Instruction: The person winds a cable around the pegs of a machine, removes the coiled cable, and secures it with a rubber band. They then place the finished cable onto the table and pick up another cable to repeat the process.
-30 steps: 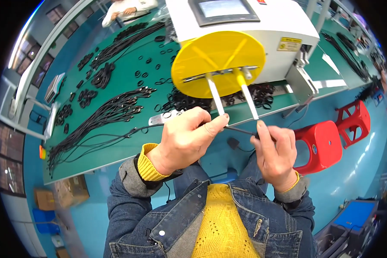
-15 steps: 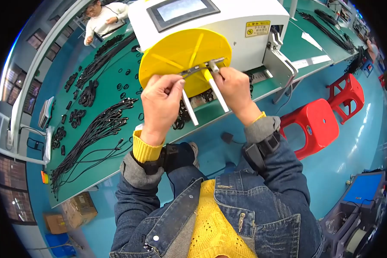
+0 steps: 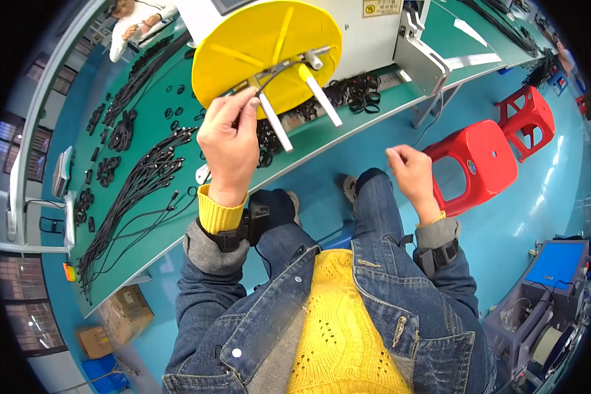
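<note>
In front of me a yellow round plate (image 3: pixel 233 49) on a white machine (image 3: pixel 368 46) carries a metal crossbar and two white rods (image 3: pixel 276 123) that stick out toward me. My left hand (image 3: pixel 230 148) is at the plate's lower left edge, thumb and fingertips pinched on the end of a thin black cable (image 3: pixel 274 73). From there the cable curves along the crossbar to the grey knob (image 3: pixel 313 60) at its right end. Away from the machine, my right hand (image 3: pixel 412 178) hangs over the floor beside a red stool, fingers curled in, nothing visible in them.
Bundles of black cables (image 3: pixel 141 180) and small black rings lie on the green table (image 3: pixel 184 223). More coiled cables (image 3: pixel 364 95) sit under the plate. Red stools (image 3: pixel 482 167) stand at right. A person (image 3: pixel 134 26) works across the table. Cardboard boxes (image 3: pixel 126 314) rest at lower left.
My right hand has let go of the knob on the crossbar and moved down and right, away from the plate. My left hand stays by the plate's left edge. The view has shifted slightly.
</note>
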{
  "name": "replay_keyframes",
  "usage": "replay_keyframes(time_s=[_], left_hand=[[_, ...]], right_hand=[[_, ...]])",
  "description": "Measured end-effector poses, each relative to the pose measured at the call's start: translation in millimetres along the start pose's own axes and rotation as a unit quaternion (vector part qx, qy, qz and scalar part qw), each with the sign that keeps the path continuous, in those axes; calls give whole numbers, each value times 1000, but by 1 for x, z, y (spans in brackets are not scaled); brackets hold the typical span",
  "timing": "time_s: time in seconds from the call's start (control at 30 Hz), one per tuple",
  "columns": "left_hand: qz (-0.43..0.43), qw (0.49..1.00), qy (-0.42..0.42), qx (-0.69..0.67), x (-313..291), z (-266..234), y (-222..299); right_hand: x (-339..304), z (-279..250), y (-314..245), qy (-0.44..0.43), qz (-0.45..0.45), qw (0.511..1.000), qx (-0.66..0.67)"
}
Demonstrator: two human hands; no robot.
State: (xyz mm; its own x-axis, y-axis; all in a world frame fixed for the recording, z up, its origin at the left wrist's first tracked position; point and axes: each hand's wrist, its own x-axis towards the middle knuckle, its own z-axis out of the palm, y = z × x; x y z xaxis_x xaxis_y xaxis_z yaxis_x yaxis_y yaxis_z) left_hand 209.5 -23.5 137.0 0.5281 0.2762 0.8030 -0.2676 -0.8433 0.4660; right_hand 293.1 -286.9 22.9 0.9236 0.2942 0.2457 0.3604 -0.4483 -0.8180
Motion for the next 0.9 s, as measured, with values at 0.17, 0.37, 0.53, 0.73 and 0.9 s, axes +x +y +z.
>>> replay_keyframes(time_s=[0.17,0.37,0.53,0.73,0.9], left_hand=[[14,996,45,71,-10,-10,7],[33,995,21,88,-17,-22,14],[-3,997,-2,82,-22,-25,18],[-11,996,-19,82,-26,-29,20],[-37,995,-54,77,-28,-24,23]], right_hand=[[-2,1,-4,-6,-21,999,49],[-2,7,-19,-30,-19,998,60],[1,14,-15,-51,-44,997,49],[4,18,-9,-62,-21,997,42],[8,20,-17,-88,7,995,47]])
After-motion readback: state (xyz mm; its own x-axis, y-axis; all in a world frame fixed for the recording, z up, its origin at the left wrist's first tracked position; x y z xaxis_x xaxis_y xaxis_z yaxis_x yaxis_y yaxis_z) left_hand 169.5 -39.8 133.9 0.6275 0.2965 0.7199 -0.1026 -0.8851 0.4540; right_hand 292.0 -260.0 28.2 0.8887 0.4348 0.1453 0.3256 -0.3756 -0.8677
